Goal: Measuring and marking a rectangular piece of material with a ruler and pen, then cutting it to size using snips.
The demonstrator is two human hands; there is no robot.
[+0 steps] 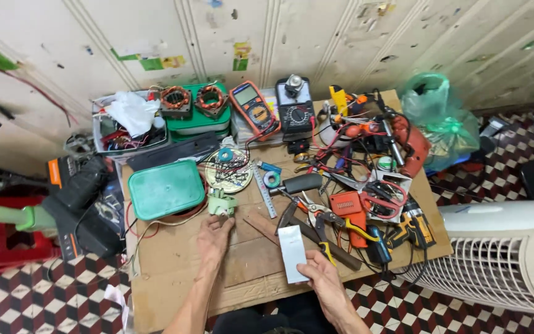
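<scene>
My left hand (214, 238) lies flat on the wooden worktop (174, 272), its fingertips touching a small pale green plastic part (222, 203) with wires. My right hand (321, 278) grips the lower end of a flat white rectangular piece (292, 252) that rests on the board. Pliers with yellow handles (319, 224) lie just right of the white piece. A round circuit board with coloured wires (228, 170) sits behind the green part.
A green lidded box (166, 188), two copper-wound motor stators (193, 99), an orange multimeter (251, 109) and a black meter (295, 111) fill the back. Tangled tools and red scissors (381, 198) crowd the right. A white fan (502, 253) stands at right, a red stool (7, 238) at left.
</scene>
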